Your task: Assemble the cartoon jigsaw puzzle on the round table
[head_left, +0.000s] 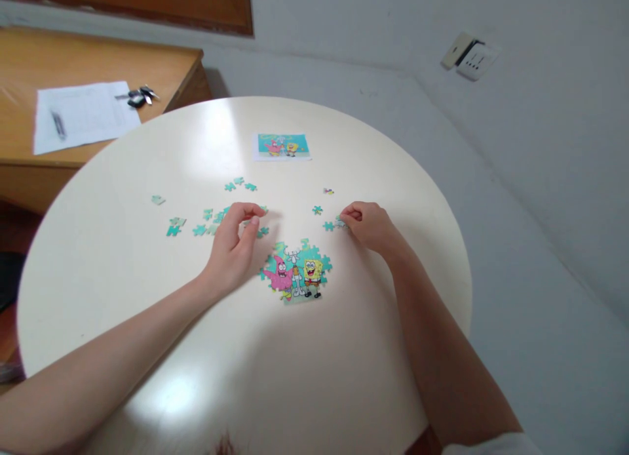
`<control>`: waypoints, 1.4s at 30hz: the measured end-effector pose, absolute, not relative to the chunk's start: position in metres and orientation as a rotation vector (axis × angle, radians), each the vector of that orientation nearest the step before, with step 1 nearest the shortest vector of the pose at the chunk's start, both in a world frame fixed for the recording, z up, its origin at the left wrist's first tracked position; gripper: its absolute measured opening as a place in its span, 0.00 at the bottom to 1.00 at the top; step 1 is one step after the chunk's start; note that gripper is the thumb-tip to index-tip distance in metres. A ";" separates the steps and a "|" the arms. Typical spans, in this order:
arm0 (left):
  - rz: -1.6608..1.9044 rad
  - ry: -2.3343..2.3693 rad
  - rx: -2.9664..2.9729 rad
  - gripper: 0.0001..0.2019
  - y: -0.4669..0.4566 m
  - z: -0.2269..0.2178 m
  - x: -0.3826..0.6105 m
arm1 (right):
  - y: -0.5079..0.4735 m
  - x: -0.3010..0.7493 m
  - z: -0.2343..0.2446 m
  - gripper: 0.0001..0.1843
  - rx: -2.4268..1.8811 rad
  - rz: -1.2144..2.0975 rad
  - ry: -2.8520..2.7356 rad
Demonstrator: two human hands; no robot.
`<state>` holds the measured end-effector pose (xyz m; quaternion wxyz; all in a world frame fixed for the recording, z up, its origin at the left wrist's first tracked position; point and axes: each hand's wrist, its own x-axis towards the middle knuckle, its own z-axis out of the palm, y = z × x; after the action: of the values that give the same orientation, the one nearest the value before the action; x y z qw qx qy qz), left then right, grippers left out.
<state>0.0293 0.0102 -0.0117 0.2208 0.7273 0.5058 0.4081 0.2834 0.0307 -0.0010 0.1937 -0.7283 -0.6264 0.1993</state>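
Observation:
A partly joined cartoon jigsaw (297, 272) lies on the round cream table (147, 297). My left hand (234, 245) rests just left of it, fingers curled in a pinch on a teal puzzle piece (263, 210). On the other side, my right hand (369, 225) is closed with its fingertips on another teal piece (340, 221). Several loose teal pieces (206, 222) are scattered left of my left hand, and two more (323, 217) lie between the hands.
A small reference picture (282, 145) of the puzzle lies at the table's far side. A wooden desk (29, 55) at the left holds a paper sheet (83, 114) and keys (138, 97). A wall switch (470, 56) is at the upper right.

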 end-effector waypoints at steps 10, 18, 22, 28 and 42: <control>1.406 1.247 1.662 0.05 0.018 -0.023 0.030 | 0.035 0.293 -0.008 0.12 -1.918 0.630 -1.816; 1.413 1.212 1.625 0.05 0.017 -0.023 0.030 | 0.034 0.290 -0.007 0.08 -1.998 0.618 -1.757; 1.409 1.204 1.628 0.05 0.017 -0.023 0.030 | 0.034 0.293 -0.008 0.06 -1.962 0.673 -1.707; 1.402 1.204 1.648 0.05 0.017 -0.023 0.029 | 0.036 0.300 -0.010 0.09 -1.904 0.782 -1.686; 1.408 1.197 1.656 0.04 0.016 -0.020 0.031 | 0.036 0.301 -0.012 0.10 -1.868 0.676 -1.770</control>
<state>0.0310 0.0158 -0.0199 0.3242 0.6312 0.4565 0.5367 0.3014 0.0358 -0.0120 0.2380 -0.6819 -0.6461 0.2469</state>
